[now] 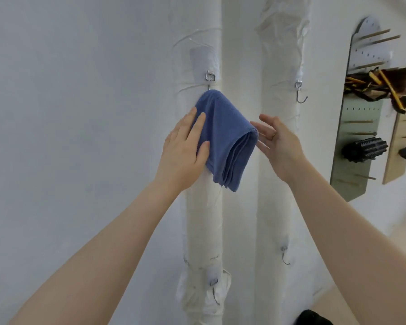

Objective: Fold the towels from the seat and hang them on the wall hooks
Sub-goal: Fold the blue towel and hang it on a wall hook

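A folded blue towel (pixel 227 137) hangs from a metal hook (pixel 210 77) on the left white wrapped column (pixel 202 219). My left hand (pixel 185 151) lies flat against the towel's left side, fingers spread, thumb resting on the cloth. My right hand (pixel 275 141) is open just right of the towel's folded edge, fingertips close to it or barely touching. On the right column (pixel 274 195) a second hook (pixel 300 92) is bare. The seat is out of view.
Lower hooks sit on both columns, one on the left (pixel 213 289) and one on the right (pixel 285 255). At the right, pegboards (pixel 361 113) with wooden pegs hold black and yellow straps (pixel 373 86) and a black roller (pixel 365 150). A dark object (pixel 314 317) shows at the bottom.
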### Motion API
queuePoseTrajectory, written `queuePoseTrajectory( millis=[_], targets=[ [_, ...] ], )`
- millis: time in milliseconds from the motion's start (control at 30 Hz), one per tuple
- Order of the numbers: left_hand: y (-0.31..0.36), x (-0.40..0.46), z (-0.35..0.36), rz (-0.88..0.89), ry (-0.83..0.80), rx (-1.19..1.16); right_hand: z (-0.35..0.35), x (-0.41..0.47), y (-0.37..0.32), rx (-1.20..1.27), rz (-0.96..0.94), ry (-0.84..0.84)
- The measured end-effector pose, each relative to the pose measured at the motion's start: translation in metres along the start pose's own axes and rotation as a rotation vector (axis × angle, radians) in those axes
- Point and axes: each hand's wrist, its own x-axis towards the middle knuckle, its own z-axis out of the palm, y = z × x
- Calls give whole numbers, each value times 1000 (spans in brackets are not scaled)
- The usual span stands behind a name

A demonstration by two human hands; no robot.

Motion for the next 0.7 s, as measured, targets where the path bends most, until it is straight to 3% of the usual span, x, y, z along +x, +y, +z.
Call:
queuePoseTrajectory(
  millis=[133, 400, 700],
  targets=[
    [14, -50, -18, 30, -96, -14, 4, -65, 18, -110, 35, 76],
    [52, -180, -50, 12, -291, -212, 37, -217, 34, -404, 41, 63],
    [142, -313, -43, 8, -613, -461, -44, -391, 41, -794, 340, 7]
  ],
)
